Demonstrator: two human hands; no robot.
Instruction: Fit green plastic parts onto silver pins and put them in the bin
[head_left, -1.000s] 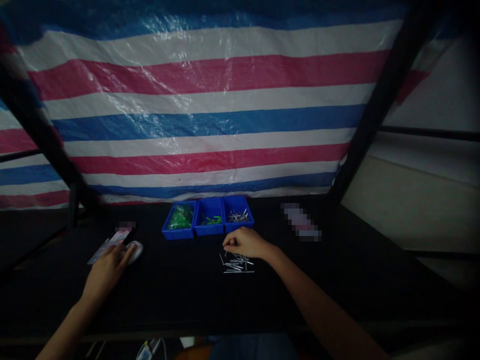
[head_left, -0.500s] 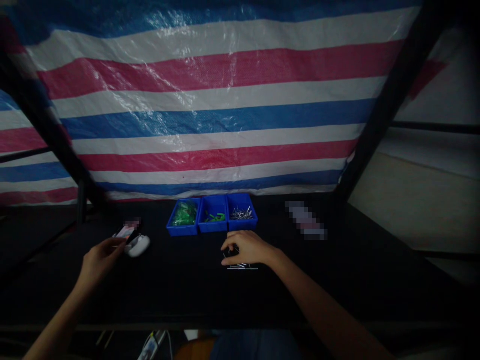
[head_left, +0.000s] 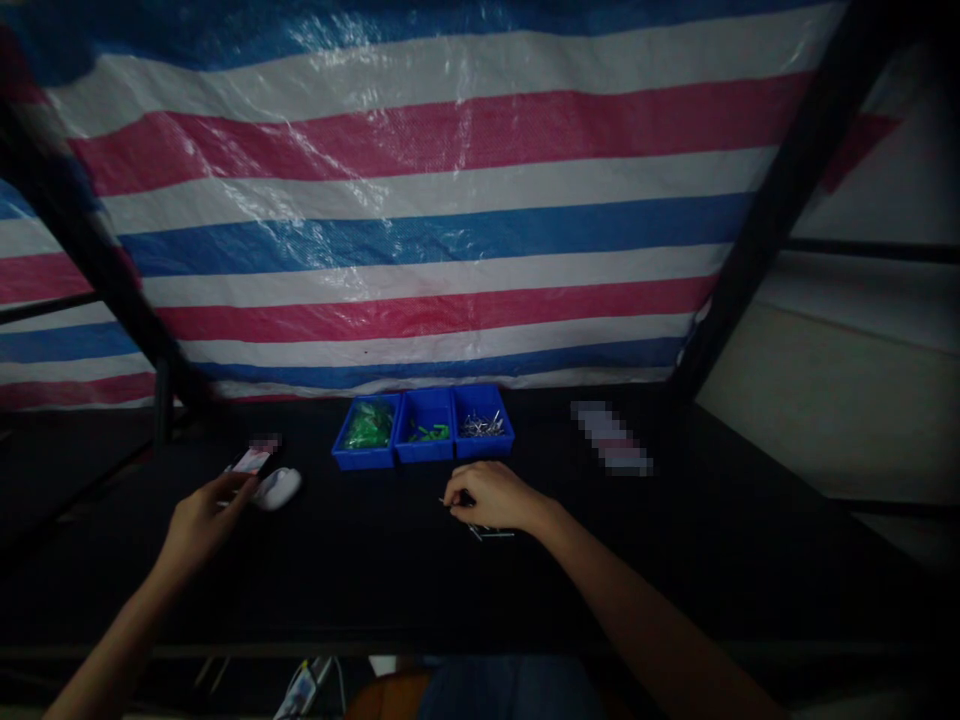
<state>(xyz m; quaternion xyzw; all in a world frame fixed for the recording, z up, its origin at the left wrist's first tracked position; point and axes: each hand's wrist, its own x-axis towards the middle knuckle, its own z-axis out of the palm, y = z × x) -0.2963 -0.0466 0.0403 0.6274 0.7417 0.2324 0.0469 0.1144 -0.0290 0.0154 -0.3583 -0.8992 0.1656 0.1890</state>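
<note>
My right hand (head_left: pixel 491 495) is closed in a pinch in front of the blue bins. A thin metal pin (head_left: pixel 443 502) pokes out at its fingertips. Beneath that hand several loose silvery pins (head_left: pixel 496 535) lie on the black tabletop, partly hidden by it. Over on the left, my left hand (head_left: pixel 206 515) has thumb and fingers brought together; a tiny pale bit shows at them, too small to name. It is beside a white rounded object (head_left: pixel 279 489) and a flat, phone-like item (head_left: pixel 253 459), partly blurred out.
Three blue bins stand in a row: a left bin (head_left: pixel 365 460) with a bag of green pieces, a middle bin (head_left: pixel 424 452) with loose green pieces, a right bin (head_left: pixel 486 445) with metal pins. A pixelated item (head_left: pixel 611 438) lies right. Striped sheeting (head_left: pixel 450 230) hangs behind.
The fingers of my right hand have closed from a wider grasp into a pinch, and a pin now shows at the tips. My left hand has hardly moved.
</note>
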